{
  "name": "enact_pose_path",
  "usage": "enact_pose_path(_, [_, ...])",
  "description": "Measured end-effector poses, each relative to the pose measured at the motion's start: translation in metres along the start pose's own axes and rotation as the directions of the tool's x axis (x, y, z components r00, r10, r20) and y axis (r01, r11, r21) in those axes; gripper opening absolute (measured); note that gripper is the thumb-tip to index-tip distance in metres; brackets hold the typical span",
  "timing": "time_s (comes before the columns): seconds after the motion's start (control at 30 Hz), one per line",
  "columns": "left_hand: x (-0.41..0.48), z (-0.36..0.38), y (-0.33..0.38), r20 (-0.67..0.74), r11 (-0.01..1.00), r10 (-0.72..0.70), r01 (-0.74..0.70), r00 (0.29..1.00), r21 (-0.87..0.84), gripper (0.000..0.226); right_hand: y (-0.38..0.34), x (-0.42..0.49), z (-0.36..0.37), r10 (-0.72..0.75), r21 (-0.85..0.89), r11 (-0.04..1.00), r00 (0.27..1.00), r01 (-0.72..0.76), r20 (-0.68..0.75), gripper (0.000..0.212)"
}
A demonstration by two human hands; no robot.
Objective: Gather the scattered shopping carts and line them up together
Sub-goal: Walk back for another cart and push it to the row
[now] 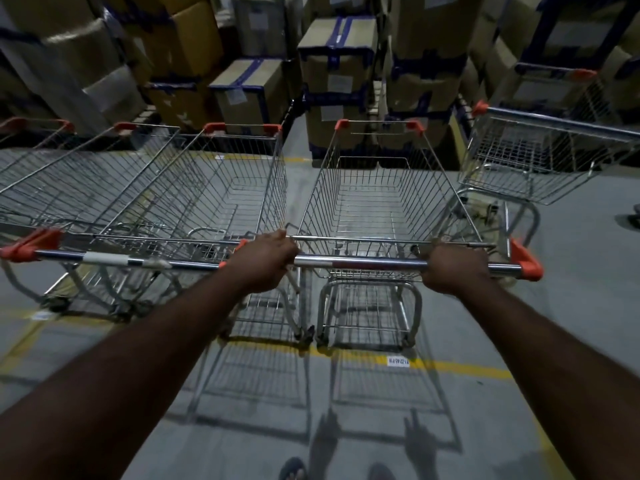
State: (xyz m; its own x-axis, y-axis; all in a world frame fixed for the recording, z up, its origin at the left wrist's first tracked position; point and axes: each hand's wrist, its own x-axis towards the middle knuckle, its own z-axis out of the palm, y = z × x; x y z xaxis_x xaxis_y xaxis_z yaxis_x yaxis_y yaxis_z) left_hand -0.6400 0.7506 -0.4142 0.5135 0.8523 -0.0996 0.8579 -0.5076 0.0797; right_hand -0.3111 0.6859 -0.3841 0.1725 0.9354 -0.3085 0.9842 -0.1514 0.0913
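Your left hand (266, 258) and right hand (450, 268) both have fingers clamped round the handle bar (360, 263) of the cart (381, 202) straight ahead. Stacked cardboard boxes (249, 88) wall the far side. A row of carts (194, 188) stands just beside yours on the left; a lone cart (540, 161) sits apart, right. A yellow floor line (450, 365) runs just behind your cart's rear wheels.

My left hand (266, 259) and right hand (453, 268) grip the handle bar (360, 263) of the cart (381, 202) at twelve o'clock, one toward each end. A second cart (221, 188) stands just beside it at ten o'clock, with further carts (69, 174) beyond at nine. A lone cart (540, 161) stands apart at two o'clock. Stacked boxes (336, 71) rise behind them all. A floor line (450, 367) runs under the near wheels.
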Motion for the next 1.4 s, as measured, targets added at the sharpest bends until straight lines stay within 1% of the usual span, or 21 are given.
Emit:
enact_pose_path(0.1, [-0.009, -0.001, -0.003, -0.005, 0.999, 0.019, -0.019, 1.0, 0.04, 0.02, -0.007, -0.009, 0.001, -0.005, 0.012, 1.0, 1.0, 0.005, -0.006, 0.034])
enact_pose_path(0.23, [-0.019, -0.001, -0.014, -0.014, 0.976, 0.133, -0.129, 0.991, 0.175, 0.018, -0.016, -0.021, 0.004, -0.013, 0.042, 0.999, 0.999, 0.014, -0.034, 0.036])
enact_pose_path(0.27, [-0.023, -0.001, -0.017, -0.015, 0.973, 0.145, -0.14, 0.989, 0.185, 0.018, -0.018, -0.024, 0.005, -0.025, 0.042, 0.999, 0.999, 0.027, -0.042, 0.036])
enact_pose_path(0.33, [-0.029, -0.001, -0.024, -0.023, 0.978, 0.143, -0.137, 0.989, 0.16, 0.023, -0.02, -0.025, 0.008, -0.046, 0.042, 0.998, 0.997, 0.048, -0.057, 0.036])
enact_pose_path(0.43, [-0.041, 0.003, -0.034, -0.03, 0.984, 0.099, -0.094, 0.995, 0.149, 0.041, -0.022, -0.027, 0.009, -0.065, 0.027, 0.997, 0.996, 0.067, -0.069, 0.036])
enact_pose_path(0.53, [-0.047, 0.005, -0.042, -0.04, 0.997, 0.052, -0.05, 0.998, 0.063, 0.053, -0.024, -0.026, 0.013, -0.077, 0.024, 0.997, 0.995, 0.078, -0.069, 0.038])
enact_pose_path(0.6, [-0.047, 0.007, -0.044, -0.04, 0.998, 0.038, -0.036, 0.999, 0.042, 0.057, -0.025, -0.028, 0.015, -0.095, 0.026, 0.995, 0.992, 0.097, -0.077, 0.038])
enact_pose_path(0.77, [-0.047, 0.016, -0.048, -0.105, 0.999, 0.044, -0.045, 0.993, -0.006, 0.048, -0.028, -0.032, 0.021, -0.129, 0.007, 0.991, 0.985, 0.131, -0.117, 0.042])
enact_pose_path(0.93, [-0.048, 0.021, -0.049, -0.111, 1.0, 0.017, -0.019, 0.994, -0.023, 0.046, -0.026, -0.027, 0.03, -0.142, -0.008, 0.99, 0.981, 0.142, -0.128, 0.053])
enact_pose_path(1.07, [-0.047, 0.019, -0.048, -0.152, 0.992, -0.025, 0.006, 0.988, -0.125, 0.033, -0.033, -0.032, 0.024, -0.153, -0.032, 0.988, 0.979, 0.15, -0.133, 0.047])
enact_pose_path(1.17, [-0.045, 0.015, -0.047, -0.137, 0.986, -0.071, 0.049, 0.988, -0.158, 0.033, -0.036, -0.031, 0.022, -0.15, -0.023, 0.989, 0.981, 0.149, -0.121, 0.044])
enact_pose_path(1.23, [-0.044, 0.014, -0.048, -0.121, 0.987, -0.072, 0.053, 0.99, -0.154, 0.038, -0.038, -0.029, 0.022, -0.151, -0.017, 0.989, 0.982, 0.15, -0.113, 0.044])
enact_pose_path(1.4, [-0.04, 0.012, -0.051, -0.077, 0.99, -0.087, 0.077, 0.993, -0.122, 0.035, -0.039, -0.021, 0.024, -0.144, -0.006, 0.989, 0.984, 0.144, -0.103, 0.049])
